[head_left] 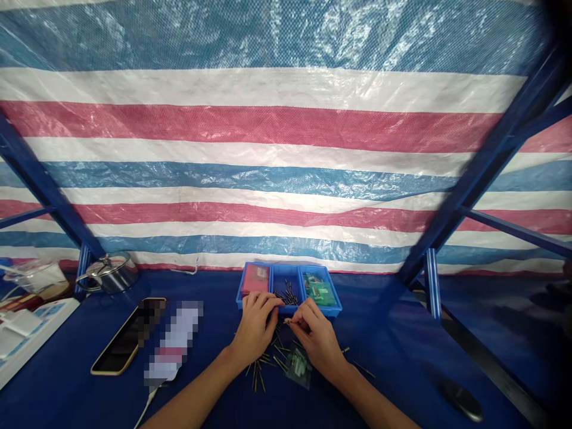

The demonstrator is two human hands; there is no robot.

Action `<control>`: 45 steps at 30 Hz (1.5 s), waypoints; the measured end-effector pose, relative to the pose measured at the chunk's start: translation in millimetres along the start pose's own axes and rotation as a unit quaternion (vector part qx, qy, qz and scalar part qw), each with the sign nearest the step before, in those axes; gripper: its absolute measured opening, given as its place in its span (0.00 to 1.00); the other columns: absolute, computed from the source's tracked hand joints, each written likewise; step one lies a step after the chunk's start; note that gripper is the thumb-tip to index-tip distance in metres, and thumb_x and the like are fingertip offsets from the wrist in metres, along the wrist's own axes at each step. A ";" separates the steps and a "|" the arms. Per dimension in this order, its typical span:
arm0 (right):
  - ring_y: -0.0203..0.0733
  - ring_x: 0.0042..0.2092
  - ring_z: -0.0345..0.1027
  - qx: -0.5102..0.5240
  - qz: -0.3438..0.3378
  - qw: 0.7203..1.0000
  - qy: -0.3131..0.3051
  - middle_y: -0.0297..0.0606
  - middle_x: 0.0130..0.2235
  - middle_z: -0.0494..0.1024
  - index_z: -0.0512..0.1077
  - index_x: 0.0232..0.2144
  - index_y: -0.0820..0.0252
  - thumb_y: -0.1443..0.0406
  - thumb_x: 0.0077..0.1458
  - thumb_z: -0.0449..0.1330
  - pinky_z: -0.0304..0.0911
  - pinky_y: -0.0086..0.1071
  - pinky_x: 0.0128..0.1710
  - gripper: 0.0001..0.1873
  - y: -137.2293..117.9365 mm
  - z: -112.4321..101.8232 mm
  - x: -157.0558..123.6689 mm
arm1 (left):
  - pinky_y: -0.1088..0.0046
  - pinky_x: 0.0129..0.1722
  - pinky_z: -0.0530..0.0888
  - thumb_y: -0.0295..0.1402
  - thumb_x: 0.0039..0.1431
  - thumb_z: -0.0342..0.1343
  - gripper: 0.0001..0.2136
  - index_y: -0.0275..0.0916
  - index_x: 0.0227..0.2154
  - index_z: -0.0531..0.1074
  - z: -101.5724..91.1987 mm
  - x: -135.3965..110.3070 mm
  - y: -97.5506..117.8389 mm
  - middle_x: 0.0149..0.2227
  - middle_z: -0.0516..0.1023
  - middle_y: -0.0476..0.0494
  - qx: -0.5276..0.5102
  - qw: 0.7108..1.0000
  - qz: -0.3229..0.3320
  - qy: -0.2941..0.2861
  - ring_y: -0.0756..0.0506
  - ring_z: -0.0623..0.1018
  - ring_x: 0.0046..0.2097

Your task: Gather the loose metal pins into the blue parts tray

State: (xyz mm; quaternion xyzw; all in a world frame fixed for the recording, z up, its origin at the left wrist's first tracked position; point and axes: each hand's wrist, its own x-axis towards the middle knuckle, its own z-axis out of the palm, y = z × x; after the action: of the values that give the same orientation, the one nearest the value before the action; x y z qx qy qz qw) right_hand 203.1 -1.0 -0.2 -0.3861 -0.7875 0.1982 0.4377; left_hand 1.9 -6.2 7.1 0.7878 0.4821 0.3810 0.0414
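Note:
My left hand (255, 323) rests at the front edge of a blue compartment tray (333, 310), fingers curved and thumb apart, with nothing visible between them. Just right of it, my right hand (318, 335) is closed in a pinch on a tiny pale piece, too small to name. Thin dark metal bits (288, 293) lie in the tray's middle compartment. More slim metal bits (258, 375) are scattered on the table below my hands. A small clear bag (298, 366) with pale green contents lies between my forearms.
The tray also holds a pink packet (255, 279) on its left and green packets (319, 289) on its right. Leftward are a phone (127, 342), a blurred-out device with a cable (174, 342), a metal pot (111, 274) and a power strip (38, 336). A dark mouse (461, 399) lies right.

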 end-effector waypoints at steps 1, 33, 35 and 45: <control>0.37 0.31 0.63 0.000 -0.001 1.000 0.000 0.33 0.37 0.68 0.67 0.34 0.54 0.66 0.70 0.58 0.60 0.31 0.29 0.08 -0.1 0.1 -0.1 | 0.58 0.51 0.67 0.28 0.75 0.50 0.11 0.46 0.50 0.75 -0.1 0.0 0.0 0.50 0.78 0.44 -0.001 1.000 0.000 -0.001 0.40 0.72 0.53; 0.46 0.45 0.73 0.019 -0.023 1.000 -0.003 0.40 0.43 0.74 0.72 0.45 0.52 0.64 0.76 0.50 0.71 0.37 0.46 0.10 -7.7 -3.8 3.3 | 0.58 0.50 0.68 0.29 0.76 0.49 0.11 0.47 0.50 0.75 -1.7 -0.1 0.3 0.50 0.79 0.44 0.002 1.000 0.004 -0.001 0.40 0.73 0.52; 0.46 0.46 0.73 0.017 -0.019 1.000 -0.012 0.40 0.43 0.74 0.71 0.45 0.52 0.63 0.76 0.50 0.70 0.37 0.46 0.10 -7.5 -3.8 3.1 | 0.58 0.50 0.68 0.29 0.76 0.49 0.11 0.47 0.50 0.75 -2.0 0.2 0.6 0.50 0.79 0.44 0.002 1.000 0.004 -0.001 0.39 0.73 0.52; 0.45 0.45 0.72 0.007 -0.010 1.000 -0.023 0.40 0.44 0.73 0.71 0.45 0.52 0.64 0.76 0.50 0.70 0.37 0.45 0.09 -5.7 -3.2 2.8 | 0.59 0.50 0.67 0.28 0.75 0.49 0.11 0.47 0.50 0.74 -2.5 0.1 1.6 0.50 0.79 0.45 -0.001 1.000 0.002 -0.003 0.40 0.73 0.52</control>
State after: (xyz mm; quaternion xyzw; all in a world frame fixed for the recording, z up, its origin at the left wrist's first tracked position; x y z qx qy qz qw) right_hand 202.5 -2.5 6.7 -0.3710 -0.7998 0.2081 0.4236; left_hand 1.5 -7.7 9.5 0.7902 0.4799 0.3789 0.0430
